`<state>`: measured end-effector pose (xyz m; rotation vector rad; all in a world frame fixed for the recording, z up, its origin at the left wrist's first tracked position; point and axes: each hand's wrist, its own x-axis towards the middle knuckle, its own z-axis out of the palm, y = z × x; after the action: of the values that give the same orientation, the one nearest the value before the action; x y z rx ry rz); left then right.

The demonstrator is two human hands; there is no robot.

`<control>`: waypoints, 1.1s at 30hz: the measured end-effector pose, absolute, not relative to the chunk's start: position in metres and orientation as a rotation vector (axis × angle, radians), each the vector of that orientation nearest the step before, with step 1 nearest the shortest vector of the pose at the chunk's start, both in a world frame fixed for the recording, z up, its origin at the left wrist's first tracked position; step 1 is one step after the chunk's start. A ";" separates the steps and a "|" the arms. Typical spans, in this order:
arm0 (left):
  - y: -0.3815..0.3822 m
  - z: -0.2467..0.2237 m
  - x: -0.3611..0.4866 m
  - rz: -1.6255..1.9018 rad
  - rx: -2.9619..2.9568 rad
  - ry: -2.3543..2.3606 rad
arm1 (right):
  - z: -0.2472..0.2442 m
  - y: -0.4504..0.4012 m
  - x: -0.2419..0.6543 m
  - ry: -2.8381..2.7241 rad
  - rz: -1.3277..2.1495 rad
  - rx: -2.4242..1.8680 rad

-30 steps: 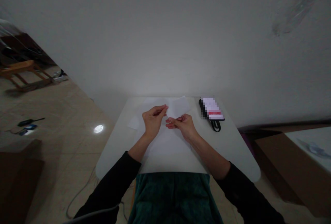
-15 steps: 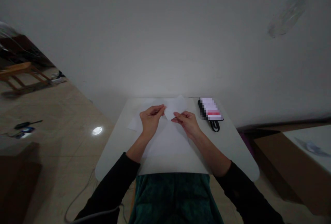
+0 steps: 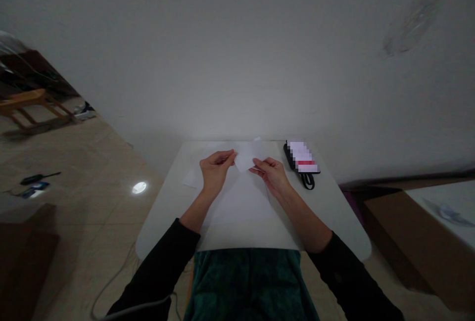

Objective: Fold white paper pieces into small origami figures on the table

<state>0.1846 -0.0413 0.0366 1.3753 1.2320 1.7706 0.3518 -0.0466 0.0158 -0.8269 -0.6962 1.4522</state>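
Observation:
A small white piece of paper (image 3: 245, 157) is held up between my two hands over the table. My left hand (image 3: 216, 168) pinches its left edge between thumb and fingers. On the other side, my right hand (image 3: 272, 172) grips the lower right edge, thumb on top. Larger white paper (image 3: 239, 205) lies flat under both hands, with a corner showing left of my left wrist. The folds of the held piece are too faint to make out.
The white table (image 3: 166, 222) stands against a grey wall. At its back right lies a black case (image 3: 291, 155) with a strap and a blurred-out face. A brown cardboard box (image 3: 419, 242) stands to the right, and a wooden stool (image 3: 25, 101) far left.
My right thumb has slid slightly right along the edge of the small paper, which has tilted a little. My left hand has barely moved.

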 end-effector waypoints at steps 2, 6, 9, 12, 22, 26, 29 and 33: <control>-0.040 0.036 0.184 1.776 1.374 1.235 | 0.016 -0.046 0.354 -0.692 1.433 -0.826; -0.040 0.037 0.183 1.783 1.379 1.245 | 0.016 -0.045 0.357 -0.686 1.414 -0.857; -0.039 0.038 0.182 1.774 1.377 1.252 | 0.016 -0.044 0.357 -0.672 1.415 -0.848; -0.038 0.037 0.181 1.768 1.368 1.258 | 0.015 -0.043 0.359 -0.651 1.403 -0.835; -0.032 0.033 0.177 1.760 1.400 1.238 | 0.006 -0.040 0.361 -0.672 1.391 -0.843; -0.031 0.032 0.175 1.738 1.397 1.237 | 0.008 -0.039 0.360 -0.637 1.409 -0.860; -0.030 0.031 0.174 1.729 1.387 1.239 | 0.010 -0.038 0.360 -0.624 1.393 -0.867; -0.027 0.031 0.171 1.716 1.405 1.211 | 0.013 -0.038 0.363 -0.744 1.377 -0.857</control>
<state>0.1709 -0.0272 0.0312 1.4051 1.2112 1.7164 0.3630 -0.0380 0.0128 -0.8574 -0.7439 1.3773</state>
